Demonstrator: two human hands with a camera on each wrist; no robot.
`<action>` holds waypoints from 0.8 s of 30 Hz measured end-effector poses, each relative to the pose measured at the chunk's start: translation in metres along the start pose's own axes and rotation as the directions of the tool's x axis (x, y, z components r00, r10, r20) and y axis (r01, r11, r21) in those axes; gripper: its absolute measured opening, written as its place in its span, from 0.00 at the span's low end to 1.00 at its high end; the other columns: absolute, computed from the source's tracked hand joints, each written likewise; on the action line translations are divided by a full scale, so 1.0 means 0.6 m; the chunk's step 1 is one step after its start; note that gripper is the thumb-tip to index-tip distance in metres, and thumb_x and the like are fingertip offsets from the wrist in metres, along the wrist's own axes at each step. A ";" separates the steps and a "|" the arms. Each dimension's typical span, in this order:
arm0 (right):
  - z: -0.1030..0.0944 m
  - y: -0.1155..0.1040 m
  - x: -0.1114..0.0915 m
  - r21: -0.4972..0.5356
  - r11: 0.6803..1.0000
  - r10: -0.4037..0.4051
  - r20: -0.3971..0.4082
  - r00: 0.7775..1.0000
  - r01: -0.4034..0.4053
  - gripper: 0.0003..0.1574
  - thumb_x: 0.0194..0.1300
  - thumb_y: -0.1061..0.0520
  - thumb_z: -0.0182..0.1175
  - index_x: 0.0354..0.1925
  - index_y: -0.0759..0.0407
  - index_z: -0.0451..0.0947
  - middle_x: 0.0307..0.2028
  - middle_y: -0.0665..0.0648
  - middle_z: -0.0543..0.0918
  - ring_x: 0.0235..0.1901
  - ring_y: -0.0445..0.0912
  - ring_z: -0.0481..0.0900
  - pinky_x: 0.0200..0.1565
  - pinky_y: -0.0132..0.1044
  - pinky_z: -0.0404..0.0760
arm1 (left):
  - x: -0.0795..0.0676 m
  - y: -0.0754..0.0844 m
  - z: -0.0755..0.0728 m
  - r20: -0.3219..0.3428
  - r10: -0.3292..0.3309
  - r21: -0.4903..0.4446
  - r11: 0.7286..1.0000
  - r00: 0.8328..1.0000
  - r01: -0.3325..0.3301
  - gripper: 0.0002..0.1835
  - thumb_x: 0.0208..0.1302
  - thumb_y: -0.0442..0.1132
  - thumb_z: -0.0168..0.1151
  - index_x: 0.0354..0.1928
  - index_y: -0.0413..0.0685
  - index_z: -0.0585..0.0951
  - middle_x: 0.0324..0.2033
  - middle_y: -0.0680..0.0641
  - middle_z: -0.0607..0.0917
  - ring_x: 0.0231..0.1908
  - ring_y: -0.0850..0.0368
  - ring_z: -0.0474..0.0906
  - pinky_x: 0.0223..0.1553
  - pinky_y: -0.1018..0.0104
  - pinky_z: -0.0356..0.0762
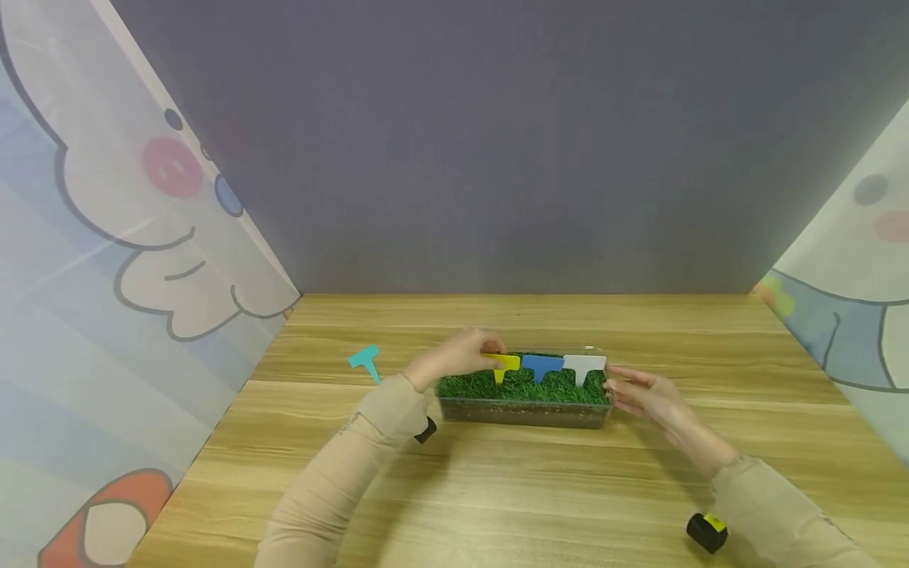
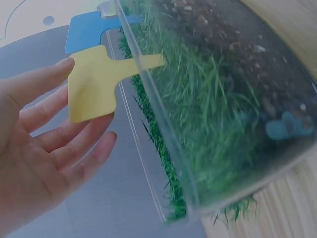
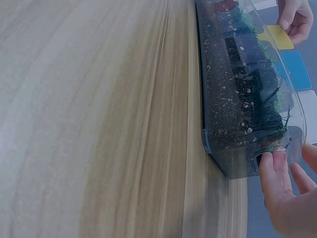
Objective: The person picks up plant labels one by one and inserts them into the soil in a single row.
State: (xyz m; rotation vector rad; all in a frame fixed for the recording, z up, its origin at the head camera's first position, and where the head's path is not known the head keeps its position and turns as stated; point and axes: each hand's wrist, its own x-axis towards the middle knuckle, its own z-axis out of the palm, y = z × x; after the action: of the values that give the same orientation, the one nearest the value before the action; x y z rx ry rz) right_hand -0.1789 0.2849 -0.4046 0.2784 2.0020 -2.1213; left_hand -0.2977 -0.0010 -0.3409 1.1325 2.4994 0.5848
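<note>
A clear plastic planter box [image 1: 525,412] holds dark soil and green grass [image 1: 521,390]. Three T-shaped plant labels stand in a row in the grass: yellow [image 1: 506,363], blue [image 1: 543,365] and white [image 1: 585,364]. My left hand [image 1: 465,353] holds the yellow label by its broad head, thumb at the edge and fingers behind; its stem reaches into the grass. At the planter's right end, my right hand [image 1: 653,398] rests its extended fingertips on the end wall, close to a small opening. A turquoise plant label [image 1: 366,360] lies on the table, left of the planter.
The planter stands on a wood-grain table [image 1: 540,489] with a grey panel [image 1: 497,158] behind it. Printed cartoon sheets [image 1: 92,315] flank the table. Each wrist carries a small black camera, such as the right one [image 1: 706,533].
</note>
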 end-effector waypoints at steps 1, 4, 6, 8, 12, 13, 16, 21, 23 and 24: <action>0.000 0.000 0.000 -0.001 1.000 -0.001 0.004 1.000 0.001 0.39 0.59 0.56 0.58 0.62 0.67 0.53 0.44 0.51 0.79 0.40 0.36 0.78 0.46 0.31 0.75 | -0.002 -0.001 -0.001 0.007 -0.003 0.004 1.000 1.000 0.003 0.16 0.58 0.42 0.59 0.47 0.44 0.76 0.47 0.47 0.78 0.49 0.54 0.74 0.50 0.65 0.71; 0.000 0.001 0.000 -0.001 1.000 -0.003 0.005 1.000 0.003 0.40 0.58 0.56 0.58 0.62 0.67 0.52 0.44 0.50 0.79 0.40 0.37 0.78 0.46 0.31 0.75 | -0.008 -0.004 -0.007 0.032 -0.017 0.008 1.000 0.999 0.017 0.17 0.58 0.42 0.58 0.49 0.44 0.75 0.48 0.47 0.77 0.49 0.54 0.73 0.51 0.64 0.70; 0.000 0.001 -0.001 0.002 1.000 -0.010 0.007 1.000 0.010 0.40 0.58 0.55 0.58 0.62 0.68 0.52 0.44 0.51 0.79 0.40 0.36 0.78 0.46 0.32 0.75 | -0.013 -0.005 -0.012 0.048 -0.029 0.013 1.000 0.998 0.029 0.18 0.59 0.42 0.58 0.50 0.45 0.75 0.48 0.47 0.77 0.50 0.53 0.72 0.50 0.64 0.70; 0.000 0.000 -0.001 0.005 1.000 -0.011 0.008 1.000 0.011 0.41 0.58 0.55 0.59 0.62 0.68 0.52 0.43 0.50 0.79 0.39 0.36 0.78 0.46 0.32 0.75 | -0.017 -0.006 -0.017 0.054 -0.043 0.018 0.999 0.998 0.042 0.18 0.59 0.43 0.58 0.51 0.45 0.74 0.49 0.47 0.77 0.50 0.53 0.72 0.51 0.64 0.70; 0.000 0.000 -0.001 0.005 1.000 -0.011 0.009 1.000 0.011 0.41 0.58 0.55 0.59 0.62 0.68 0.52 0.43 0.49 0.80 0.39 0.36 0.78 0.46 0.32 0.75 | -0.027 -0.011 -0.028 0.058 -0.056 0.031 0.998 0.997 0.054 0.19 0.59 0.43 0.57 0.52 0.46 0.74 0.49 0.47 0.77 0.50 0.54 0.72 0.51 0.63 0.69; 0.000 0.000 -0.001 0.005 1.000 -0.012 0.011 1.000 0.012 0.41 0.58 0.55 0.59 0.62 0.68 0.52 0.43 0.49 0.79 0.39 0.36 0.78 0.46 0.32 0.75 | -0.030 -0.013 -0.030 0.060 -0.059 0.033 0.998 0.996 0.057 0.19 0.59 0.43 0.57 0.52 0.46 0.74 0.49 0.48 0.76 0.51 0.54 0.71 0.51 0.63 0.69; -0.001 0.001 -0.001 0.004 1.000 -0.014 0.011 1.000 0.014 0.40 0.58 0.55 0.59 0.62 0.68 0.52 0.43 0.50 0.79 0.40 0.36 0.78 0.46 0.32 0.75 | -0.039 -0.020 -0.037 0.063 -0.053 0.034 0.998 0.997 0.051 0.18 0.60 0.42 0.57 0.52 0.45 0.74 0.49 0.47 0.77 0.51 0.54 0.71 0.51 0.62 0.69; -0.002 0.002 0.000 -0.012 1.000 -0.012 0.009 1.000 0.012 0.40 0.58 0.55 0.58 0.62 0.68 0.52 0.44 0.50 0.79 0.40 0.36 0.78 0.46 0.31 0.75 | -0.055 -0.031 -0.048 0.054 -0.045 0.022 0.999 0.998 0.044 0.18 0.59 0.40 0.58 0.51 0.42 0.74 0.48 0.46 0.77 0.50 0.52 0.72 0.51 0.60 0.69; -0.002 0.002 0.000 -0.020 1.000 -0.013 0.012 1.000 0.013 0.40 0.58 0.55 0.58 0.62 0.68 0.52 0.44 0.50 0.79 0.40 0.36 0.77 0.46 0.31 0.75 | -0.061 -0.036 -0.052 0.044 -0.041 0.029 0.999 0.998 0.039 0.18 0.58 0.40 0.58 0.51 0.42 0.74 0.48 0.46 0.78 0.50 0.52 0.72 0.51 0.59 0.69; -0.002 0.002 0.000 -0.022 1.000 -0.013 0.013 1.000 0.014 0.40 0.59 0.55 0.58 0.62 0.68 0.52 0.44 0.50 0.79 0.41 0.36 0.77 0.46 0.31 0.75 | -0.065 -0.038 -0.053 0.038 -0.039 0.030 0.999 0.999 0.038 0.18 0.58 0.40 0.58 0.51 0.42 0.74 0.48 0.46 0.77 0.50 0.52 0.72 0.51 0.59 0.69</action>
State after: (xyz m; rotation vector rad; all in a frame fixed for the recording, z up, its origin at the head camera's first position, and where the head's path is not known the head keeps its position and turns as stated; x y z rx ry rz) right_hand -0.1789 0.2860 -0.4057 0.2478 2.0248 -2.1021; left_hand -0.3022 -0.0517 -0.3199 1.0926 2.4990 0.5130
